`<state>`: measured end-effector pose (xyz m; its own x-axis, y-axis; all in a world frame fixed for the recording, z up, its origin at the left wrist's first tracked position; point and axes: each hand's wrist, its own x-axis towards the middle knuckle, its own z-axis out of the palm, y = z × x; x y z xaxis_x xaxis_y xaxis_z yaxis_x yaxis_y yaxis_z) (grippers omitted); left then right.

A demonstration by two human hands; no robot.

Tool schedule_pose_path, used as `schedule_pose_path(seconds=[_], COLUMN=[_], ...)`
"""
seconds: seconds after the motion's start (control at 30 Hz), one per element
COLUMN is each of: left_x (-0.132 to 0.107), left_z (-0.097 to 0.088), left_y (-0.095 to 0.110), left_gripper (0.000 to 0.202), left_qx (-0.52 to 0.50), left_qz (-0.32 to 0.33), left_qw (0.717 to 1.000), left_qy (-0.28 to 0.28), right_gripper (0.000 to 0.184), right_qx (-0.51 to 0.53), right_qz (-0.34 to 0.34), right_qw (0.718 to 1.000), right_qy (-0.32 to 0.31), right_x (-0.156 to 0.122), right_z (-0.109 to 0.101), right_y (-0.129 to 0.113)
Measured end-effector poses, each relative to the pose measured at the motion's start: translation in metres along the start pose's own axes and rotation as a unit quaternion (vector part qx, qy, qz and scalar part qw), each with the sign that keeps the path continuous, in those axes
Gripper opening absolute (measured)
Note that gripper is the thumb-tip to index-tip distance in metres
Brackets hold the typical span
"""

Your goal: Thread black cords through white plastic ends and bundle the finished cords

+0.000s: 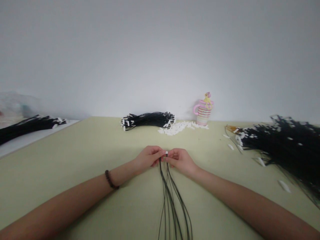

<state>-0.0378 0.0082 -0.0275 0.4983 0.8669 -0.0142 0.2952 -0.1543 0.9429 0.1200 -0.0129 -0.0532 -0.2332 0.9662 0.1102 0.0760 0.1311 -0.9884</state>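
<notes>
left hand [147,157] and right hand [180,160] pinch a white clip [166,154] on black wires [172,200] trailing toward 6 o'clock; loose strands could slip free.

Surface: pale green table [75,166], running back to a grey wall
Far middle: bundle of black cords [147,120]; just right of it a heap of small white pieces [180,127]; then a striped pink cup [203,115]
Right: big pile of black cords [287,143]; loose white pieces [283,185] scattered near it
Left edge: white board [22,141] bearing more black cords [27,125]
</notes>
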Motion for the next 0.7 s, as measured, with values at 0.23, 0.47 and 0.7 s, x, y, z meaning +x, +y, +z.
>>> schedule_pose_path(seconds=[0.23, 0.47, 0.7], left_x=[0.0023, 0.0040, 0.0043], left_z=[-0.0017, -0.0008, -0.0063], left_y=[-0.0042, -0.0058, -0.0029], left_gripper=[0.035, 0.038, 0.038], left_qx=[-0.004, -0.016, -0.026], left_qz=[0.008, -0.004, -0.033], left_qw=[1.000, 1.000, 0.998], left_qy=[0.004, -0.005, -0.042], right_gripper=[0.025, 0.020, 0.024], right_qx=[-0.098, -0.058, -0.088], right_qz=[-0.053, -0.062, -0.085], right_qw=[0.993, 0.996, 0.991], right_qy=[-0.042, -0.037, -0.057], right_x=[0.0003, -0.0040, -0.0078], right_z=[-0.0018, -0.0007, -0.0037], right_y=[0.0013, 0.0020, 0.0022])
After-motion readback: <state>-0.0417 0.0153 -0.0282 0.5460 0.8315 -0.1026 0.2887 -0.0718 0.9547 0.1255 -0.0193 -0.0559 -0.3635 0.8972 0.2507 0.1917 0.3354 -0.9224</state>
